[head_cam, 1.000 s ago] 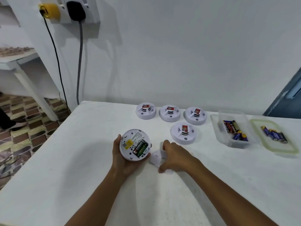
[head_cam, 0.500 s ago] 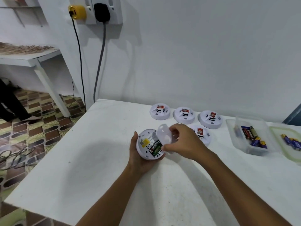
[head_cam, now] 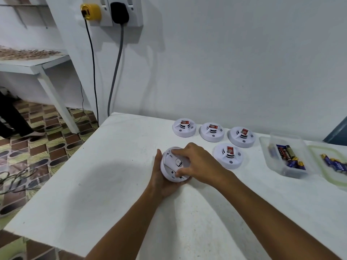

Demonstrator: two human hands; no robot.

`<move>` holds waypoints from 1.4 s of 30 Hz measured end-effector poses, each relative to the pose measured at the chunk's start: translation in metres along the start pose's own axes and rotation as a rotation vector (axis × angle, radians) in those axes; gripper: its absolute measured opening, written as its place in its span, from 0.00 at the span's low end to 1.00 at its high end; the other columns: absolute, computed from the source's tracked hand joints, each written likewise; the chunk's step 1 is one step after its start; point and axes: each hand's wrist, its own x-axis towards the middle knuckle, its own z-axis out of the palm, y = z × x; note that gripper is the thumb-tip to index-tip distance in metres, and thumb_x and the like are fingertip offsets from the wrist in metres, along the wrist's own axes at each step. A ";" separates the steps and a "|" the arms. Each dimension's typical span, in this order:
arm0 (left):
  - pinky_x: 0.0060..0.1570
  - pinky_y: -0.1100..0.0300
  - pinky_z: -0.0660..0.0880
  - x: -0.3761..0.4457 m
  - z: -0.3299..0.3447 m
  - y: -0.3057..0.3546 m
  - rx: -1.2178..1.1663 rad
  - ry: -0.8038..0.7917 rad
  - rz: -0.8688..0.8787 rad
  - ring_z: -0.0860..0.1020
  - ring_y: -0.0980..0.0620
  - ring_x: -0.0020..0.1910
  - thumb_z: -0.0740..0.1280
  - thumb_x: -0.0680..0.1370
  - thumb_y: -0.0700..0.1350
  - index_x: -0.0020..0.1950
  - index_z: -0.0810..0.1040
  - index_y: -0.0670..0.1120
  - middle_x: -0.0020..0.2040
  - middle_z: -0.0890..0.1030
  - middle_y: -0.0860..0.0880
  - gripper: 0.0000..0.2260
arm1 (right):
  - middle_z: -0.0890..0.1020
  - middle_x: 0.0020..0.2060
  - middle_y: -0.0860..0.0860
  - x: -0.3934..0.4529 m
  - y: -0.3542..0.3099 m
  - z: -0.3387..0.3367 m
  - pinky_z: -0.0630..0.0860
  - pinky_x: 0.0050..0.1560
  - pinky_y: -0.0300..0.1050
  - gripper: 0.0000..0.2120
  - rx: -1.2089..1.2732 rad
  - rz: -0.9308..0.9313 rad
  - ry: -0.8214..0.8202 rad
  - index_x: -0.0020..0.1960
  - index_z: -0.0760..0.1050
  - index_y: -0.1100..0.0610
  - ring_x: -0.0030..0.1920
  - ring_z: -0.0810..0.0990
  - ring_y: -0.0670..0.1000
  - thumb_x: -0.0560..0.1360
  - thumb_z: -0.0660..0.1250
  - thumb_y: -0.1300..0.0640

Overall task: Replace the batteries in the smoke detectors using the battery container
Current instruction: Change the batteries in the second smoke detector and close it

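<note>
My left hand cups a white smoke detector, turned back side up, over the white table. My right hand lies across its back and holds the white back cover against it with thumb and fingers. The battery bay is hidden under the cover. Several more white detectors with red labels sit face up behind, three in a row and one nearer. A clear battery container with several batteries stands at the right. Its lid beside it carries several blue batteries.
The wall runs close behind the table. Two cables hang from wall sockets past the table's far left corner. A white side table stands on the patterned floor at left. The table's left edge drops to the floor.
My right hand picked the back cover up off the table, carried it over the detector and set it onto the back, covering the green batteries. The view shifted left.
</note>
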 end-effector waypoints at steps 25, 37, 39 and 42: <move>0.45 0.44 0.80 0.007 0.000 -0.002 0.005 -0.019 -0.056 0.83 0.40 0.50 0.83 0.52 0.57 0.61 0.72 0.43 0.53 0.82 0.39 0.43 | 0.79 0.42 0.49 0.015 0.016 -0.002 0.71 0.40 0.36 0.32 0.243 0.177 0.018 0.61 0.79 0.56 0.42 0.78 0.48 0.58 0.82 0.53; 0.54 0.45 0.78 -0.004 0.008 0.000 0.116 0.016 -0.095 0.80 0.41 0.56 0.78 0.62 0.61 0.62 0.77 0.41 0.59 0.79 0.38 0.36 | 0.81 0.59 0.51 -0.017 0.018 0.008 0.76 0.52 0.37 0.27 0.381 0.185 0.071 0.64 0.77 0.57 0.54 0.79 0.47 0.68 0.76 0.50; 0.47 0.48 0.80 -0.001 0.024 0.003 0.330 0.133 -0.117 0.81 0.42 0.53 0.70 0.67 0.65 0.62 0.75 0.41 0.57 0.80 0.39 0.34 | 0.83 0.55 0.52 -0.027 0.017 0.013 0.79 0.54 0.49 0.27 0.396 0.216 0.072 0.60 0.77 0.58 0.53 0.81 0.50 0.66 0.75 0.46; 0.46 0.45 0.81 0.005 0.052 0.007 0.779 0.347 -0.099 0.82 0.44 0.53 0.64 0.64 0.74 0.62 0.75 0.49 0.57 0.81 0.44 0.37 | 0.85 0.45 0.48 -0.033 0.020 0.017 0.81 0.49 0.53 0.18 0.518 0.270 0.161 0.52 0.79 0.54 0.45 0.83 0.48 0.65 0.76 0.48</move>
